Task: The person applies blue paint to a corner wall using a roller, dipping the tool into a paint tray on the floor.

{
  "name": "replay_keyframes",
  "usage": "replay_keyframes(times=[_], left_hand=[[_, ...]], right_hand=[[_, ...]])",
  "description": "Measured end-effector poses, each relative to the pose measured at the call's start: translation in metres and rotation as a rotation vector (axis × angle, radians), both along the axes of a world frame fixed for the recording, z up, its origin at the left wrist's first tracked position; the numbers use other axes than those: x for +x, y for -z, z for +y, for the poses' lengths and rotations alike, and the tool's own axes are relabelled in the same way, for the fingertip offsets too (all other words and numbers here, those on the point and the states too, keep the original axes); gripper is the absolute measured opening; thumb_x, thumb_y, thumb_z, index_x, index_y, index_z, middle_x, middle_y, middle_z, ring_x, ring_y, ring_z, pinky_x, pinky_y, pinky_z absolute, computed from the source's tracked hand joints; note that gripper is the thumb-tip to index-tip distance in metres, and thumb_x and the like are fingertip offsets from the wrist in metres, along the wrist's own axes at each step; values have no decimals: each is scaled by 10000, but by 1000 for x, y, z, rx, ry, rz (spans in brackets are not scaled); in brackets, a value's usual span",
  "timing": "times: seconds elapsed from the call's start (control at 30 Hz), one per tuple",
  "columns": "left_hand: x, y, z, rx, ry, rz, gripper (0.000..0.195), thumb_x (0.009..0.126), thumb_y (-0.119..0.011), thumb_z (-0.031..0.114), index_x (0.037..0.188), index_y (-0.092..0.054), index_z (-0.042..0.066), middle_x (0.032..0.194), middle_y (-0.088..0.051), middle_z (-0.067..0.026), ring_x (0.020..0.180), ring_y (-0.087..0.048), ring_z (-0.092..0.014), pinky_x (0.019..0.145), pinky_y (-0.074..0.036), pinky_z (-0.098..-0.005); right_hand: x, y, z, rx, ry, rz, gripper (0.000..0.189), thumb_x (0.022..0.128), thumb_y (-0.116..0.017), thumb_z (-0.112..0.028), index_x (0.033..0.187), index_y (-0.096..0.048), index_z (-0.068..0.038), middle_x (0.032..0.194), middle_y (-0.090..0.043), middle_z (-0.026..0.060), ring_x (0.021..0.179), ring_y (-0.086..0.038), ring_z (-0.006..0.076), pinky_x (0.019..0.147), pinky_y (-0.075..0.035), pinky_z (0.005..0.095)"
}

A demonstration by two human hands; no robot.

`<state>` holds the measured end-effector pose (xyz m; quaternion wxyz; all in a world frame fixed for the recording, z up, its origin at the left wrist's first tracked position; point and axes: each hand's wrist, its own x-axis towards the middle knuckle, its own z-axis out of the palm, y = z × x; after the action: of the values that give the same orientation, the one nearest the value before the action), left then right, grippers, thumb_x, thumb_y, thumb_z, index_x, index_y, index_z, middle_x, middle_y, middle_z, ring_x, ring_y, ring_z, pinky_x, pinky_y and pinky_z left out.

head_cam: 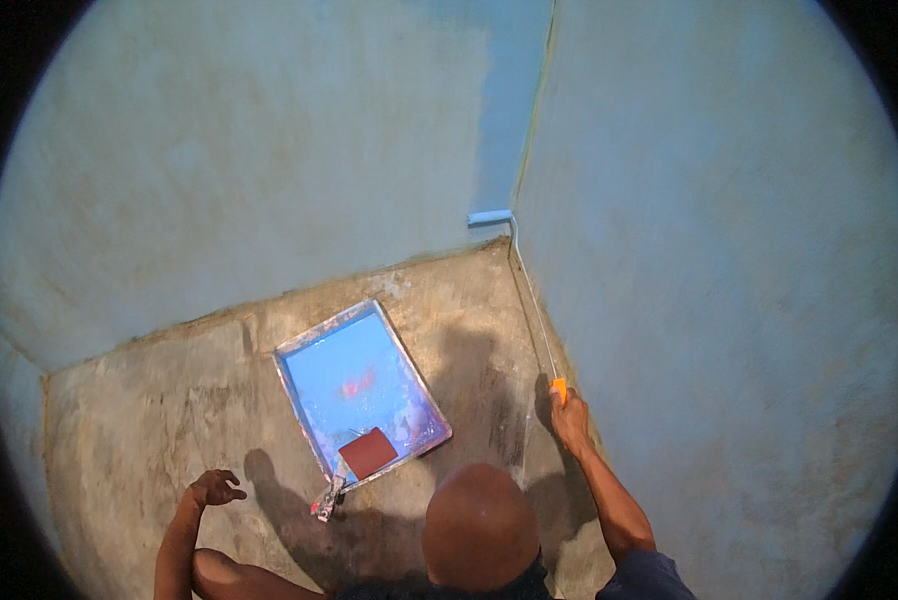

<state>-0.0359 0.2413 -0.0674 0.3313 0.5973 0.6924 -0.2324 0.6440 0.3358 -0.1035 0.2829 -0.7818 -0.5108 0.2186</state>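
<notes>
My right hand point(571, 420) grips the orange handle point(560, 388) of a long-framed paint roller. Its narrow blue sleeve point(488, 217) lies level against the left wall point(284, 165), close to the corner and just above the floor. A darker blue painted strip point(515, 97) runs up that wall from the sleeve along the corner. My left hand point(220, 487) hangs over the floor with nothing in it, fingers loosely apart. Between my hands sits a paint tray point(413, 375) with light blue paint in it.
A reddish-brown rectangular sheet point(368, 454) lies at the tray's near end, beside a paint-stained strip point(329, 499) hanging over the rim. The right wall point(719, 262) rises close to my right arm. My bent knees point(482, 525) are at the bottom, above the stained concrete floor point(171, 405).
</notes>
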Motion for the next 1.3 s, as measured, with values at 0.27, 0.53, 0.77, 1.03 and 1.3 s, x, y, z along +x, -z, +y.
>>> replay_keyframes(times=[0.27,0.53,0.77,1.03,1.3], left_hand=[[-5,7,2,4,-13,-22,568,757,-623,544,1061,-639,65,1096,-621,-117,1024,-587,-275,927,-424,-349],[2,-1,0,10,43,9,580,744,-658,524,1093,-616,63,1070,-637,-107,939,-624,-275,872,-459,-345],[-23,26,-3,37,77,-78,496,770,-646,497,966,-671,41,1042,-644,-103,907,-635,-257,859,-466,-332],[5,-6,2,-38,-35,-51,532,758,-667,482,1055,-622,43,976,-666,-125,972,-616,-260,891,-451,-336],[20,-18,6,-50,-102,-15,555,738,-688,474,1091,-604,54,965,-666,-156,987,-609,-275,890,-452,-354]], right_hand=[[-14,-44,34,305,21,-58,399,932,-447,-352,972,-571,25,725,-598,241,692,-610,402,595,-451,444],[-15,-86,67,454,3,-43,371,942,-431,-344,1031,-569,-12,698,-595,213,653,-603,382,567,-446,440],[-24,-57,77,376,52,-84,396,931,-441,-355,1009,-522,25,712,-603,262,681,-601,437,574,-458,487],[-30,39,21,72,40,-92,442,932,-439,-361,972,-508,74,697,-576,297,699,-604,442,591,-449,491],[-16,53,4,-81,57,-73,431,903,-452,-385,1050,-520,15,837,-620,270,799,-606,435,704,-472,496]])
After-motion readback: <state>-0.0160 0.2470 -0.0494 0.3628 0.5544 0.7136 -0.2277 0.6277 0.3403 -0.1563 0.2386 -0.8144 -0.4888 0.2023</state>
